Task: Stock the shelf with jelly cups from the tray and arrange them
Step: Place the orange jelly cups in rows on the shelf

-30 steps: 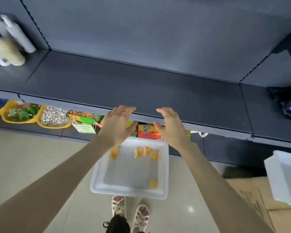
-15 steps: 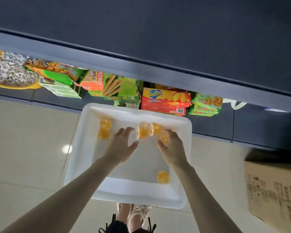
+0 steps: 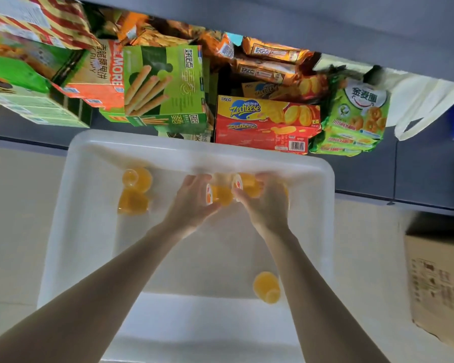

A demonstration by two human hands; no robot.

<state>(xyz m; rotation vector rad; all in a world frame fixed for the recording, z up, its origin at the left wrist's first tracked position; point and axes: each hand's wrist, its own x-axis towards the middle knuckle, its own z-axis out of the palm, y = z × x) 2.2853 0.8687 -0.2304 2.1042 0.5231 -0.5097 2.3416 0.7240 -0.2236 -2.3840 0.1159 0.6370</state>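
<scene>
- We see the left hand [image 3: 192, 203] curled round a jelly cup [image 3: 220, 196] by the tray [image 3: 89, 231] far edge.
- Right hand [image 3: 268, 205] clamps a second cup [image 3: 248, 186], which touches the first.
- Two loose cups [image 3: 136, 180] lie in the far left corner.
- A lone cup [image 3: 266, 286] lies near the right wall.
- Snack boxes [image 3: 165, 82] lie beyond the tray.

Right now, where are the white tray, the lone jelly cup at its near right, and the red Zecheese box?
white tray [image 3: 71, 218]: head view, its left wall.
lone jelly cup [image 3: 265, 285]: head view, its orange side.
Zecheese box [image 3: 247, 134]: head view, its red front face.
</scene>
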